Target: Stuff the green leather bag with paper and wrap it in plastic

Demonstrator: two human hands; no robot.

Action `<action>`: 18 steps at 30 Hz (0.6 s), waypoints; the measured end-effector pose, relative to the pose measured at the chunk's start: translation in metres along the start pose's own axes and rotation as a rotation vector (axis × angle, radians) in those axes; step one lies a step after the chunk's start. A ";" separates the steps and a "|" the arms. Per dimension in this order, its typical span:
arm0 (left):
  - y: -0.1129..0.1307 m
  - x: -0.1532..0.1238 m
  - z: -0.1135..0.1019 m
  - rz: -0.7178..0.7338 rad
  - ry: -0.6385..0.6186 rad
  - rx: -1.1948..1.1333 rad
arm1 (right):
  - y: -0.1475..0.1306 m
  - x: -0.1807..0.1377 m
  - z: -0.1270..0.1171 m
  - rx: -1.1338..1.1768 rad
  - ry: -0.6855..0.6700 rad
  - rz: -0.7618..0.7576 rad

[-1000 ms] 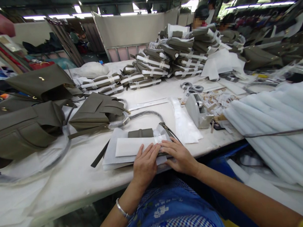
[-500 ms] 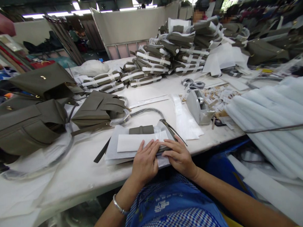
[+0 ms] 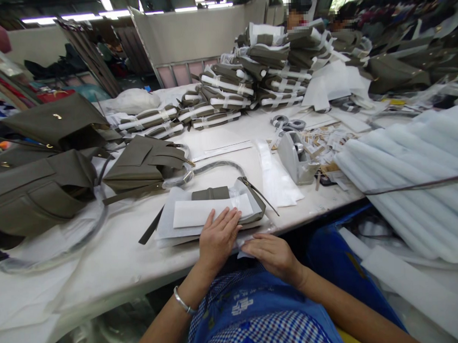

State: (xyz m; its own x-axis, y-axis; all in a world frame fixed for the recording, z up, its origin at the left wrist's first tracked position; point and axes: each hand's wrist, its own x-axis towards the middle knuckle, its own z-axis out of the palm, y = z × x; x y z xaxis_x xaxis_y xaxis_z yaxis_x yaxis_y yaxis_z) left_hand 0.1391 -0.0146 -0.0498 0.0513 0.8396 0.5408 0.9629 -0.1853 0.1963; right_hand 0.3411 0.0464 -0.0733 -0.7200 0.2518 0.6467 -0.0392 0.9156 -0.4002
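Observation:
An olive-grey leather handbag (image 3: pixel 258 210) lies flat on the table in front of me. A thin sheet of white paper (image 3: pixel 166 218) and a narrower strip of white foam (image 3: pixel 193 213) rest on it. My left hand (image 3: pixel 218 237) lies on the strip's right end, palm down with the fingers stretched out. Below the bag, at the table's front edge, my right hand (image 3: pixel 275 255) has its fingers closed on a piece of clear plastic film (image 3: pixel 246 246). A film-wrapped strap (image 3: pixel 224 164) curves behind the bag.
More olive bags (image 3: pixel 138 162) stand at the left. Wrapped bags (image 3: pixel 229 86) are piled at the back. On the right are a grey tape dispenser (image 3: pixel 292 157), loose tags (image 3: pixel 318 146) and white foam rolls (image 3: pixel 409 170). White sheets (image 3: pixel 274 177) lie beside the dispenser.
My right hand has drawn off the bag's lower right side toward me and the table edge. My left hand stays on the foam strip. The view has shifted slightly.

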 end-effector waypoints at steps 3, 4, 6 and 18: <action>-0.001 -0.001 0.001 0.032 0.019 0.032 | -0.005 -0.002 0.000 0.050 0.004 0.044; -0.002 -0.002 0.001 0.041 0.021 0.042 | -0.007 -0.004 -0.001 0.065 0.015 0.069; -0.003 -0.002 0.002 0.058 0.022 0.060 | -0.011 -0.007 -0.005 0.079 0.044 0.123; -0.001 -0.002 0.005 0.080 0.055 0.095 | 0.006 0.046 -0.030 -0.130 0.081 0.074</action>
State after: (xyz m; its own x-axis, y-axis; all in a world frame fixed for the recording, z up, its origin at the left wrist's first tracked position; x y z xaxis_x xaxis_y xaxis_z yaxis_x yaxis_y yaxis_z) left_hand 0.1391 -0.0136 -0.0554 0.1168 0.7944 0.5961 0.9772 -0.1989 0.0736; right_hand 0.3290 0.0731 -0.0265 -0.6589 0.3398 0.6711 0.1059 0.9251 -0.3646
